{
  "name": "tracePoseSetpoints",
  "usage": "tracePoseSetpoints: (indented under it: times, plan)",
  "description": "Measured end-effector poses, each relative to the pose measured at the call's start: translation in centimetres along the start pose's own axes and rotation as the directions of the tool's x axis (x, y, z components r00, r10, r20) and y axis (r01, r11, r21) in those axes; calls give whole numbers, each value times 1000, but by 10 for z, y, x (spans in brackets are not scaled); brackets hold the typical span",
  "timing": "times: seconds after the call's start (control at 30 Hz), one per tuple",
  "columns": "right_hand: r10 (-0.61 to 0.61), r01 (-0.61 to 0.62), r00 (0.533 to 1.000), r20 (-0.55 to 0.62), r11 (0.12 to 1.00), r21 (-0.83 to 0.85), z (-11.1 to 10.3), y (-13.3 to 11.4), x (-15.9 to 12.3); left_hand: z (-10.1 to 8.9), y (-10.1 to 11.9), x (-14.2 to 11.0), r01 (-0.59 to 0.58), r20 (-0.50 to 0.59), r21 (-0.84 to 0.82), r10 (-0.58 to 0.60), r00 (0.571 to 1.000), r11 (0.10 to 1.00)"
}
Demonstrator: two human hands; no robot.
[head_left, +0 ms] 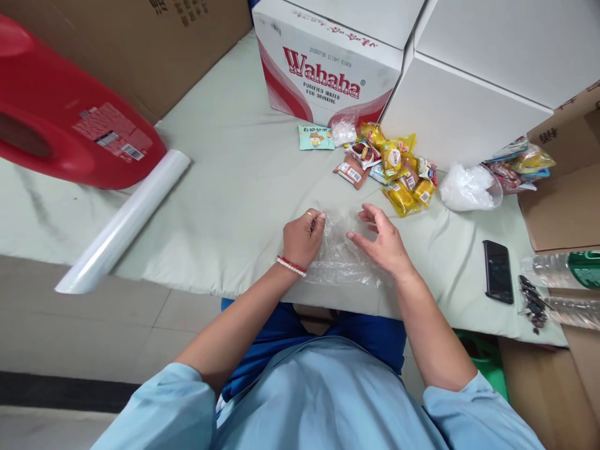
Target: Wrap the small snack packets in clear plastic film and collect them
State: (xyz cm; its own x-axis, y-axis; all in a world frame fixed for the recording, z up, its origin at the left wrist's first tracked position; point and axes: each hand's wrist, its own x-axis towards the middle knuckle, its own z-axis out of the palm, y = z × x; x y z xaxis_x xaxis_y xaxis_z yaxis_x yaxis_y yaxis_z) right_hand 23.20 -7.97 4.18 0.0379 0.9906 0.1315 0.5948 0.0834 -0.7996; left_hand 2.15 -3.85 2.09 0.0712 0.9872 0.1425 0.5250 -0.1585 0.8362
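A cloth-covered table point(210, 231) stretches across the view, with one brown cardboard box point(187, 62) at its back left. Two white cartons stand side by side at the rear: a Wahaha water carton point(328, 81) and a plain carton point(464, 119). One red jug point(84, 131) is at the left. Both forearms reach over the front edge, elbows bent and set wide. The left hand point(302, 237) is curled, thumb and fingers pinched on clear plastic film point(347, 272); the right hand point(387, 244) is open, thumb parted from fingers (whether it touches the film, I cannot tell). The film lies crumpled between and beneath them, near the front edge. One glossy white roll point(126, 225) lies beside the jug, its near end jutting past the table. Beyond the right hand, a heap of wrapped snacks point(394, 159), at least eight, stands between it and the cartons. To the right are two clear bottles point(546, 270), one crumpled white plastic bag point(469, 186) and one black phone point(499, 272). One teal packet point(317, 137) lies by the Wahaha carton.
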Motion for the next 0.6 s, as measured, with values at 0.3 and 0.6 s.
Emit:
tracePoseSetpoints:
  times: [0.3,0.6]
  plan:
    - [-115,116,992,-41,993,10,9,-12,-21,-1,-6,-3,10,-49,16,-10,999,1000]
    - [248,-235,923,-293,969,81,3,31,-7,-8,-12,3,126,-81,-140,-138,987,982]
